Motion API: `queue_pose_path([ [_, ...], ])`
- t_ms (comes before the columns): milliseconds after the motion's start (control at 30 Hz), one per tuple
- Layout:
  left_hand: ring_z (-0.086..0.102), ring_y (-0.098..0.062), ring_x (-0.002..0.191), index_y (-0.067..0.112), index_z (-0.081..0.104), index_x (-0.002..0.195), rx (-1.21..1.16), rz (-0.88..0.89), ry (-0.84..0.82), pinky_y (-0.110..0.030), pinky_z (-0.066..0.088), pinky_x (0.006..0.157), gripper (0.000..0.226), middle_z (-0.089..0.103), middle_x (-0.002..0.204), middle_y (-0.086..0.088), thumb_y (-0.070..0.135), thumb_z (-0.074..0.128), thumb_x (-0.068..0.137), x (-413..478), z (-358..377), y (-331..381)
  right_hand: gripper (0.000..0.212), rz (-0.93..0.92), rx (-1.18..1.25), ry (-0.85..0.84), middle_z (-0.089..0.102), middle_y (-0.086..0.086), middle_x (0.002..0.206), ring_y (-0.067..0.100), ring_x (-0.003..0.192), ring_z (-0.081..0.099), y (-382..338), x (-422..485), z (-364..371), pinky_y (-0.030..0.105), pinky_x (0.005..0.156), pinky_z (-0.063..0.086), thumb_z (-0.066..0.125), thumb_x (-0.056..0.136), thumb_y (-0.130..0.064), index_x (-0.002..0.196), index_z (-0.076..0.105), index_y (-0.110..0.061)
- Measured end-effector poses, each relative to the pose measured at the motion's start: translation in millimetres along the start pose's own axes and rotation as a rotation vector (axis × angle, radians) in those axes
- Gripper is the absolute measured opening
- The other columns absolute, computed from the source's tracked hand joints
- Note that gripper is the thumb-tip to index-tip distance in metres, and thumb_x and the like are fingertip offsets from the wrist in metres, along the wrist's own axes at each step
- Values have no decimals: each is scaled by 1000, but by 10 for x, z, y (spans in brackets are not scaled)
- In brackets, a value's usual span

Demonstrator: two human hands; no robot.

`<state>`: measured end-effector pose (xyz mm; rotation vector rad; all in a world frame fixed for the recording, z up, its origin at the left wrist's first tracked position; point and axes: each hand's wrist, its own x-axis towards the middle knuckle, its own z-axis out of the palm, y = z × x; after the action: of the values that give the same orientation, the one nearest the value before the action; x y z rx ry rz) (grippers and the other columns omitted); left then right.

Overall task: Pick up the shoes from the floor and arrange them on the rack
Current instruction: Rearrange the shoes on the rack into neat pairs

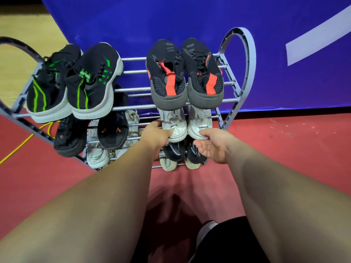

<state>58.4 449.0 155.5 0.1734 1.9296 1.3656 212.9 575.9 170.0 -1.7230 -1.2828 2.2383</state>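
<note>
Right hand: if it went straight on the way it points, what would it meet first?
The right hand has its thumb on the heel of the right white shoe, so that comes first. Its fingers lie lower and may instead reach the black shoe below it; depth is unclear.

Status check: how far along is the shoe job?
Done: the black-green pair and black-red pair sit atop the rack, other pairs below. In hand: the left hand grips the heel of the left white shoe on the middle tier; the right hand touches the right white shoe. Left: settling them; no loose shoes show on the floor.
</note>
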Motion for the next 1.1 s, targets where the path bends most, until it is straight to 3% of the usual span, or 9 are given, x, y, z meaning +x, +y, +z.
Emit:
queue_pose_path([
  [200,73,-22,93,19,59,131,-27,-24,-51,-28,59,73,51,74,108,-2,15,77,84,13,-53,-1,32,1,-28,3,73,13,89,15,64,67,-25,-44,40,26,49,54,62,99,-27,122,62,-6],
  [367,72,-19,96,17,64,110,-18,-40,-53,-30,61,77,31,73,107,-2,12,76,83,-63,-61,114,42,21,-138,-10,72,18,105,25,81,73,-82,-195,-13,31,54,58,65,97,-36,129,58,-10],
  [467,69,-19,90,15,65,103,40,-34,-51,-36,60,83,21,73,104,-5,15,74,85,-145,-99,196,37,-48,-300,63,71,17,98,28,76,72,-130,-348,-68,35,61,60,64,96,-34,123,60,-9],
  [633,59,-22,74,13,67,90,100,30,-41,-27,51,54,9,66,92,-12,18,73,86,-412,-270,327,26,-176,-506,165,70,14,85,24,58,64,-208,-717,-170,32,56,59,63,95,-29,109,62,-7],
  [700,57,-20,68,11,65,81,163,97,-48,-27,49,55,9,63,83,-10,14,71,86,-595,-380,361,22,-218,-547,165,67,14,82,23,51,58,-230,-867,-144,30,52,55,62,94,-23,107,61,-5],
  [900,54,-19,62,2,63,80,524,261,-23,-42,54,61,17,60,67,-8,18,70,78,-1170,-1035,312,22,-344,-637,-4,66,13,80,24,53,60,-173,-1162,356,30,52,54,63,94,-24,103,61,-5],
  [1100,48,-18,62,6,63,76,535,148,79,-33,43,60,2,53,64,-6,7,64,78,-1351,-1861,-58,23,-350,-717,-142,65,11,77,22,53,58,-28,-1200,1119,28,47,51,65,92,-23,101,64,-1],
])
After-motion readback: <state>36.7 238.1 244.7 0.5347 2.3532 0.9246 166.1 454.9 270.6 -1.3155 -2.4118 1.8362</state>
